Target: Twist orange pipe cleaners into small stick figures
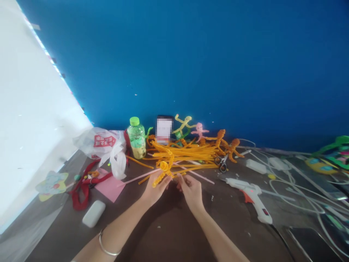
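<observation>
Near the middle of the dark table, my left hand [156, 187] is closed on an orange pipe-cleaner figure [164, 167] with a coiled head and twisted limbs. My right hand [191, 187] is just to its right, thumb and fingers pinched together at the figure's lower right end; what lies between those fingertips is too small to make out. Behind both hands lies a pile of orange pipe cleaners [188, 154], with a few pink strips [201, 177] under and beside it. Finished-looking orange figures [233, 147] stand at the pile's right end.
A green-capped bottle [137, 140], a plastic bag [106, 143] and pink paper [110, 185] are at left, with a white case [94, 214] nearer. Scissors [223, 163], a glue gun [252, 196], cables and a phone [313, 244] lie at right. Behind rises a blue wall [191, 65].
</observation>
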{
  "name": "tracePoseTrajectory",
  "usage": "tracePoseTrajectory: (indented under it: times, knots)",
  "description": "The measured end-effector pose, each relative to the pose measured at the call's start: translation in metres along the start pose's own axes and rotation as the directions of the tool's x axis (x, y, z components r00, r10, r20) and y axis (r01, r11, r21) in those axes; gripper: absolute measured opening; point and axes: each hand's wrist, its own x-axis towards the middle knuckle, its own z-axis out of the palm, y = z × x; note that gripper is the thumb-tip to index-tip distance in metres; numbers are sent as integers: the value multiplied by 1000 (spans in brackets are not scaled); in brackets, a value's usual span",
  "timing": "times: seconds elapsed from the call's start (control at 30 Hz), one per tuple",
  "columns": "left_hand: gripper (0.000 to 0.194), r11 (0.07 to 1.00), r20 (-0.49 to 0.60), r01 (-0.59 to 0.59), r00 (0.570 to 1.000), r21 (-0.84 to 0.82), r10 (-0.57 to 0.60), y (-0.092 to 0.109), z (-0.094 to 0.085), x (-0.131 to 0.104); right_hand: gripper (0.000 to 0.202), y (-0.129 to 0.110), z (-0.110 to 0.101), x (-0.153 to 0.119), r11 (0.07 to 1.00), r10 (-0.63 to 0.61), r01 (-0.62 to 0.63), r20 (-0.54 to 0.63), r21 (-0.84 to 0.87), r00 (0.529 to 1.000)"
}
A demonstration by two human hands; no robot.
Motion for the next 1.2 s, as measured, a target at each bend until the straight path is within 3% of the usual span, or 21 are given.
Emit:
tracePoseTrajectory:
  times: [0.13, 0.23, 0.33, 0.43, 0.53, 0.63, 0.7, 0.83, 0.97, 1.1, 1.2]
  knots:
    - [29, 967, -35, 156, 985, -201, -166, -11, -1, 8, 29, -2, 3, -7, 904, -293, 277, 0, -326, 956]
    - [31, 940, -49, 165, 981, -299, -188, -11, -2, 13, 21, -2, 2, -8, 690, -503, 483, 122, -539, 856]
    - [32, 902, -76, 159, 976, -402, -205, -8, -2, 15, 17, -2, -3, -7, 496, -610, 548, 179, -673, 772]
    - [33, 895, -52, 172, 976, -411, -212, -7, -2, 14, 11, -4, -8, -6, 398, -709, 576, 159, -714, 687]
    - [33, 883, -18, 194, 975, -427, -223, -8, -2, 12, 9, -7, -9, -8, 319, -782, 664, 209, -676, 588]
    - [33, 875, 12, 213, 973, -434, -231, -10, -2, 12, 9, -9, -9, -8, 325, -808, 751, 245, -574, 536]
    - [33, 880, 19, 207, 975, -427, -220, -11, -2, 12, 10, -8, -9, -7, 378, -809, 771, 223, -512, 545]
    - [34, 882, 13, 196, 977, -429, -211, -13, -2, 14, 15, -2, -9, -2, 508, -777, 760, 166, -406, 607]
    - [34, 880, 11, 193, 978, -435, -210, -16, -2, 14, 11, 4, -9, -1, 668, -676, 670, 112, -322, 728]
    - [33, 906, 36, 176, 984, -386, -176, -19, -1, 13, 20, 4, -6, 0, 925, -344, 342, 17, -168, 939]
    - [33, 935, 58, 174, 985, -308, -164, -19, -1, 11, 32, 1, -4, 1, 995, -46, 38, 81, 93, 996]
